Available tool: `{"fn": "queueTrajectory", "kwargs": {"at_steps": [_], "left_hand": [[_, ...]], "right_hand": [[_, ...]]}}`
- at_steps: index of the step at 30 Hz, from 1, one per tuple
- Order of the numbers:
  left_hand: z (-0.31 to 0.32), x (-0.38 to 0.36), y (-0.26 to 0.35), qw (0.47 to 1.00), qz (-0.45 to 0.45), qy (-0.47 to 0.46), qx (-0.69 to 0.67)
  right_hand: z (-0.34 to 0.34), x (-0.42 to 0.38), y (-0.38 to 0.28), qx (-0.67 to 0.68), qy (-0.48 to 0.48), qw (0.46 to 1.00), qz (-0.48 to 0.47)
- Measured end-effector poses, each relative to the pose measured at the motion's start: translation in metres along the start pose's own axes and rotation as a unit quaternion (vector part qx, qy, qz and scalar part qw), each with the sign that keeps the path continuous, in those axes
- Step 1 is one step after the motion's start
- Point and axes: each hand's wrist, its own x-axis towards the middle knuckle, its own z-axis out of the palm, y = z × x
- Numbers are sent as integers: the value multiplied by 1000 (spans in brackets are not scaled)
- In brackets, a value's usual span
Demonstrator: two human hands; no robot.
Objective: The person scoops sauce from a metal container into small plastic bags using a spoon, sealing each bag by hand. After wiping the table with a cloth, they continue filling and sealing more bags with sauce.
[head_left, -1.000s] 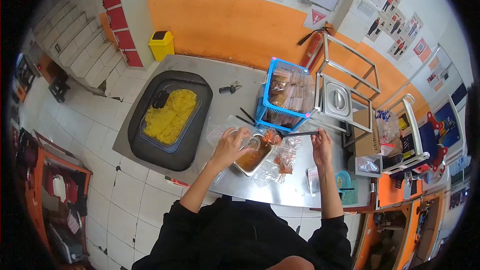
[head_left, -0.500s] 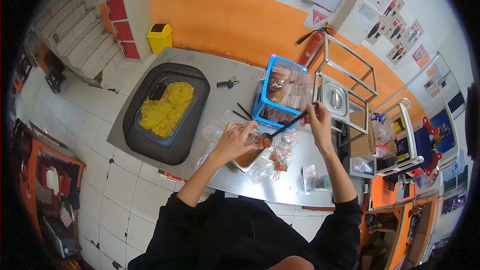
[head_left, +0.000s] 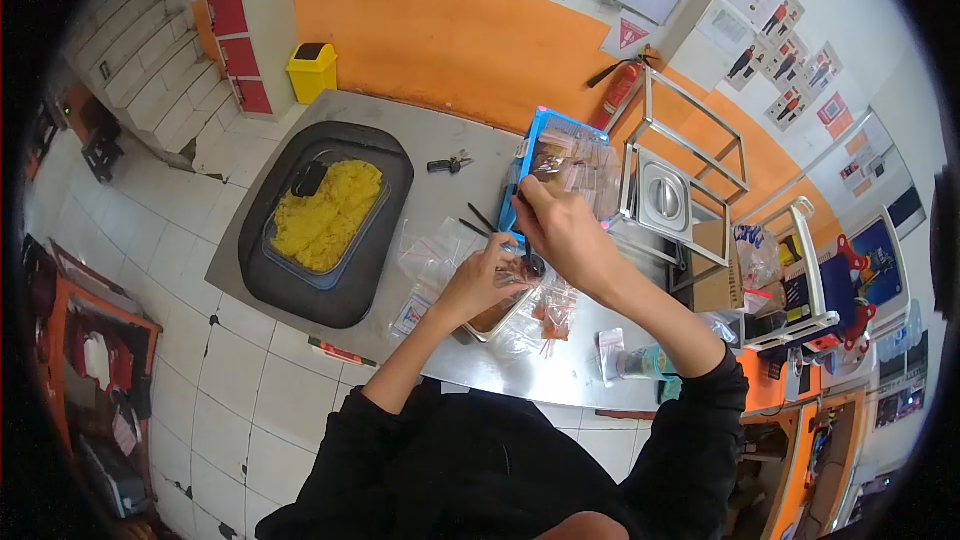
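Over a metal container of reddish-brown food (head_left: 492, 318), my left hand (head_left: 487, 283) is closed at the mouth of a small clear bag. My right hand (head_left: 562, 230) grips the handle of a black ladle (head_left: 535, 265), held upright with its bowl at the bag. Filled clear bags with red contents (head_left: 556, 315) lie just right of the container. Behind my hands, a blue basket (head_left: 515, 165) holds packed bags of brown food. Flat empty plastic bags (head_left: 425, 250) are left of my left hand.
A black tray (head_left: 265, 285) at the left bears a tub of yellow food (head_left: 330, 215). Keys (head_left: 449, 164) lie behind it to the right. A metal rack (head_left: 690, 130) with a lidded steel pan (head_left: 664, 197) stands right. A cup (head_left: 645, 362) is near my right forearm.
My right hand has moved left and toward the bag, turning the ladle from slanted to upright. My left hand has stayed nearly in place at the bag.
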Motion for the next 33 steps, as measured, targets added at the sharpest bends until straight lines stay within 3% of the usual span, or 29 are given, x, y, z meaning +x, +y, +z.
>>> {"fn": "queueTrajectory", "kwargs": {"at_steps": [5, 12, 19, 20, 22, 23, 27, 29, 31, 33], "left_hand": [[1, -2, 1, 999, 3, 32, -8], [1, -4, 0, 999, 19, 48, -9], [3, -2, -5, 998, 32, 48, -33], [3, -3, -5, 998, 2, 26, -53], [1, -4, -4, 997, -26, 6, -72], [2, -6, -5, 997, -24, 13, -66], [6, -11, -20, 999, 0, 36, -20], [5, -15, -27, 999, -3, 32, -12], [5, -20, -34, 1000, -5, 30, -3], [4, -26, -41, 998, 4, 52, 20]], "right_hand": [[-3, 2, -13, -14, -35, 999, -21], [-4, -2, -22, 14, -11, 999, -48], [-16, -4, -21, 14, -10, 999, -33], [-17, -4, -16, 13, -9, 999, -33], [-19, -7, 2, 66, 48, 996, 21], [-19, -12, 11, 103, 43, 987, 115], [-25, -34, 62, 140, 91, 966, 195], [-22, -56, 89, 272, 182, 911, 251], [-12, -82, 107, 335, 266, 855, 294], [15, -125, 139, 352, 292, 826, 330]]}}
